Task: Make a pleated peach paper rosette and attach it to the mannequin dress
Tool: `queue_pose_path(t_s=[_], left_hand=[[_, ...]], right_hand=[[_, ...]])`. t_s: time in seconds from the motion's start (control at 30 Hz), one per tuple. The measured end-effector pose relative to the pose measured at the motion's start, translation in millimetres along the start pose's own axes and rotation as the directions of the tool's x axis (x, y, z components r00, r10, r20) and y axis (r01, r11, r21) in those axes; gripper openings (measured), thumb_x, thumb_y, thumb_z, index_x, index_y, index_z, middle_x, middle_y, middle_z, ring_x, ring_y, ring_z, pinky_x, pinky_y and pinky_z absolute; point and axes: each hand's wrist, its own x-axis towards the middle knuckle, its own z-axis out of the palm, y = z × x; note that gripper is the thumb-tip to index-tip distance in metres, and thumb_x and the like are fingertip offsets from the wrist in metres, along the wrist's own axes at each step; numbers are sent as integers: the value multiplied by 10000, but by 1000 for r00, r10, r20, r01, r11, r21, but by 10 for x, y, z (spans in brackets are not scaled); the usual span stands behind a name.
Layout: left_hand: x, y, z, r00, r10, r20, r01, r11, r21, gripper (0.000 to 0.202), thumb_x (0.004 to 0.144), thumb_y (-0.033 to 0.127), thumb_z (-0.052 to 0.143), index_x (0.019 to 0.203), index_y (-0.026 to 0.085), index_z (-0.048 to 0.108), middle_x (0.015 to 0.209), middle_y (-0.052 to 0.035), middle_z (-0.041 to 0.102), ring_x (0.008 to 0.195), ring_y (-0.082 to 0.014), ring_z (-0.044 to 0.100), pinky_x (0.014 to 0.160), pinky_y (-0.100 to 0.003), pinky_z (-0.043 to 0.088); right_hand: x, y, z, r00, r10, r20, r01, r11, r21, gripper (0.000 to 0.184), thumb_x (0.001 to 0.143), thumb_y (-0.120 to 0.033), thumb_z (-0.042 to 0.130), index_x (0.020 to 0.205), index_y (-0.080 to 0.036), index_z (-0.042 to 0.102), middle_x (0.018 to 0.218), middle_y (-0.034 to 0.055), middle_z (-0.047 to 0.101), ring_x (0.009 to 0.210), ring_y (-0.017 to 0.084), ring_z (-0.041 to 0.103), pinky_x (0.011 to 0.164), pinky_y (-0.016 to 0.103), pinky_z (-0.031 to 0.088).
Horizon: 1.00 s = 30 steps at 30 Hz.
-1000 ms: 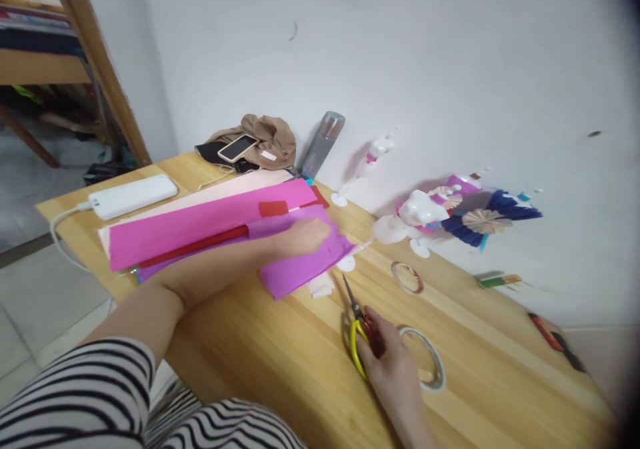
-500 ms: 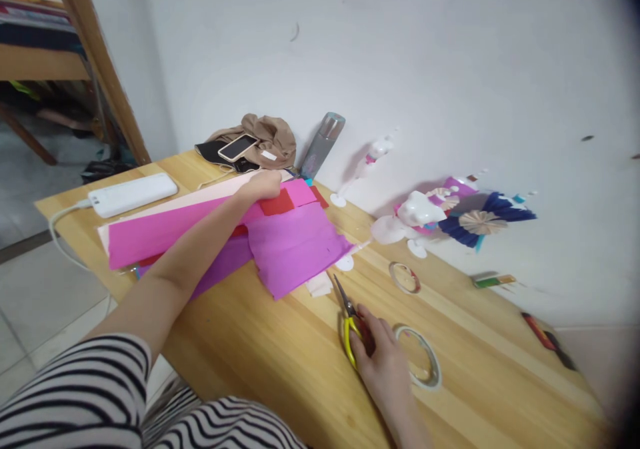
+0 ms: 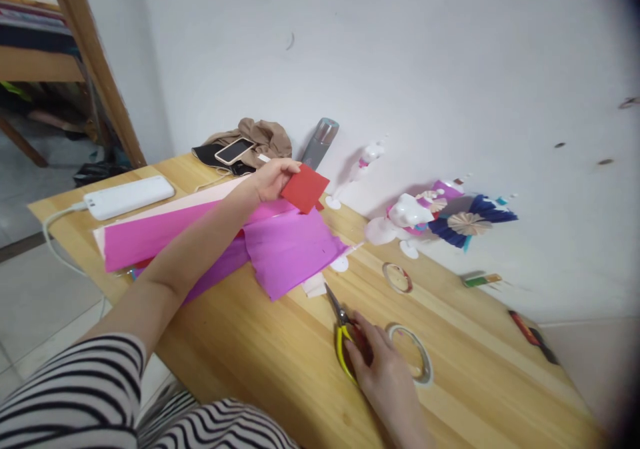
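A small square of red paper point(image 3: 306, 189) is pinched between the thumb and fingers of my left hand point(image 3: 275, 177), raised over the stack of coloured paper. Beneath it lie a long magenta sheet point(image 3: 155, 234) and a purple crepe-like sheet point(image 3: 295, 252). My right hand point(image 3: 385, 369) rests on the table, fingers curled round the handles of yellow-handled scissors point(image 3: 343, 342). The scissors' blades are closed and point toward a small pale paper piece point(image 3: 315, 285). A roll of tape point(image 3: 413, 354) lies just beside my right hand.
A white power bank point(image 3: 129, 197) with a cable sits at the left edge. Behind the paper are a phone point(image 3: 235, 150), a brown cloth point(image 3: 267, 136) and a grey bottle point(image 3: 320, 144). White figurines point(image 3: 410, 210) and a blue paper fan point(image 3: 453, 232) stand along the wall. Another tape ring point(image 3: 397, 278) lies mid-table.
My left hand has lifted the red paper square off the stack and turned it to the right. My right hand still holds the scissors in about the same place.
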Motion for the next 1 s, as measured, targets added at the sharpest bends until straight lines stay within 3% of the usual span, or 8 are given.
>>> queue_pose_path(t_s=[0.17,0.27,0.37,0.43,0.6,0.73,0.83,1.0], left_hand=[[-53,23,304,995,-10,101,15,998,-56,372,938,112,234,916,126,604,930,-125,714,938,-188,695,839,-348,563],[-124,52,490,978,-67,197,121,953,-277,311,905,148,276,826,144,576,892,-127,717,864,-188,694,834,-350,556],[-208,90,677,933,-116,340,294,790,-538,228,853,143,326,742,169,523,763,-83,677,732,-163,654,807,-329,532],[-259,115,780,903,-101,417,365,694,-621,190,817,122,362,722,170,519,698,-48,638,650,-141,605,766,-310,513],[-314,190,855,938,-77,339,286,726,-625,163,773,59,435,664,181,435,597,16,520,512,-89,470,550,-225,394],[-278,252,793,972,-54,229,191,751,-632,132,844,134,539,729,176,488,634,18,576,562,-86,543,577,-206,416],[-239,281,787,944,-33,327,238,754,-612,204,870,351,648,928,159,613,820,-62,715,737,-145,668,700,-260,495],[-142,325,807,900,60,433,203,820,-535,322,595,220,885,843,122,703,788,-38,732,744,-134,675,739,-247,501]], right_hand=[[-27,-85,-236,997,43,65,-38,996,-85,318,902,-433,554,1081,-261,753,908,91,781,798,293,740,681,429,590],[87,-173,-323,986,151,-70,-135,972,192,471,856,-533,640,1213,-232,695,1112,145,755,937,317,729,801,480,584],[359,-330,-388,988,151,-24,-98,742,663,803,791,-658,657,1456,-243,481,1360,177,643,1165,320,671,886,478,581],[579,-465,-421,991,130,22,-92,555,827,894,755,-731,636,1487,-259,434,1346,168,653,1157,315,678,888,481,582],[986,-668,-473,986,147,75,-119,318,941,530,650,-498,825,1083,-218,704,950,98,787,849,278,754,781,446,604],[1178,-611,-548,977,199,-76,-2,362,932,344,653,-395,827,924,-221,707,862,52,787,785,225,741,788,410,596],[1290,-571,-637,956,210,-204,75,498,864,363,671,-375,803,977,-211,699,888,46,780,800,213,726,775,399,591],[1341,-562,-779,927,187,-324,134,641,755,262,709,-341,753,921,-191,717,812,34,749,709,179,676,685,346,572]])
